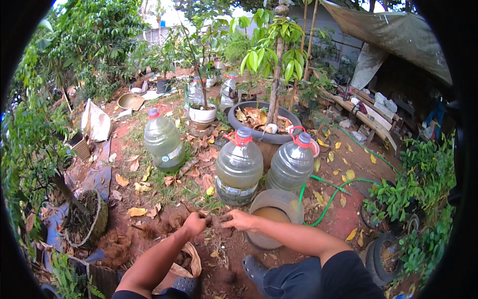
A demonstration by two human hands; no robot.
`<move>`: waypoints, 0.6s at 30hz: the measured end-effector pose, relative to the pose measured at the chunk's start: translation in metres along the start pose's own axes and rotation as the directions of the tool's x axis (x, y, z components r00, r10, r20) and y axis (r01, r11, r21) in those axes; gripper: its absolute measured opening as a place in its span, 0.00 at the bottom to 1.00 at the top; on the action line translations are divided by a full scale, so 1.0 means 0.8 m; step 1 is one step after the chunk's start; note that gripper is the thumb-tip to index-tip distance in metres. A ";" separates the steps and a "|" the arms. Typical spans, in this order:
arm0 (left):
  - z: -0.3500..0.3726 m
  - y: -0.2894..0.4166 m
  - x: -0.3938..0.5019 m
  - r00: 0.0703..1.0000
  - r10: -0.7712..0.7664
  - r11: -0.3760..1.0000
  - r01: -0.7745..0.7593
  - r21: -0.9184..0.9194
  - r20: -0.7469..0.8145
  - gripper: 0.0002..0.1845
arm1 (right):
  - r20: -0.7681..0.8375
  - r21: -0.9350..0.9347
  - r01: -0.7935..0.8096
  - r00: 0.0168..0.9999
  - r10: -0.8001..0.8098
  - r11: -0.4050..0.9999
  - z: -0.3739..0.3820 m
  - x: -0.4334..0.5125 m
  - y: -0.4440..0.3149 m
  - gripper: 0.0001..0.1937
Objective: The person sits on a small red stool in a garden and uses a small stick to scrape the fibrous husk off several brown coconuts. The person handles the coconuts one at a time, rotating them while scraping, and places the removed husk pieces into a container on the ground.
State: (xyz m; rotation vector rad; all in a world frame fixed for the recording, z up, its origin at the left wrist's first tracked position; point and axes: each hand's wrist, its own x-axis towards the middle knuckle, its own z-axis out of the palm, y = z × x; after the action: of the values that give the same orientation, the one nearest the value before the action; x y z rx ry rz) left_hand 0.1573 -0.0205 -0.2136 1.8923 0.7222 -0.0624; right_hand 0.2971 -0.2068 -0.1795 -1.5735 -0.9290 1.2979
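My left hand [196,224] and my right hand [238,220] meet low in the middle, their fingers closed on a small dark brown clump [215,222]. It looks like soil or fibre, but I cannot tell which. Clumps of brown coir-like fibre [176,220] lie on the ground beside my left hand, and a looser heap [118,243] spreads further left. Below my left wrist, a bag with its tan rim rolled open [195,258] holds dark material. Under my right forearm stands a round tub [278,198] with brownish water, partly hidden by the arm.
Large clear plastic bottles with red handles [239,160] [290,164] [164,140] stand ahead, partly filled. Behind them is a wide grey planter [242,125] with a small tree. A green hose [328,209] curls at the right, near old tyres [377,258]. A potted plant [99,220] leans at the left.
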 end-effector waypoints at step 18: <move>0.011 -0.004 -0.056 0.837 0.023 0.819 0.298 -0.491 0.547 0.31 | -0.121 0.420 0.032 0.992 0.021 0.907 0.009 -0.006 -0.003 0.23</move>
State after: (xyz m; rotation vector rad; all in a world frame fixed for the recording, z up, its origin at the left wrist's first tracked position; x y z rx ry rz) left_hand 0.1220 -0.0472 -0.2036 1.1587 0.4245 -0.4163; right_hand 0.2893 -0.2094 -0.1758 -1.2908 -0.5283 1.2790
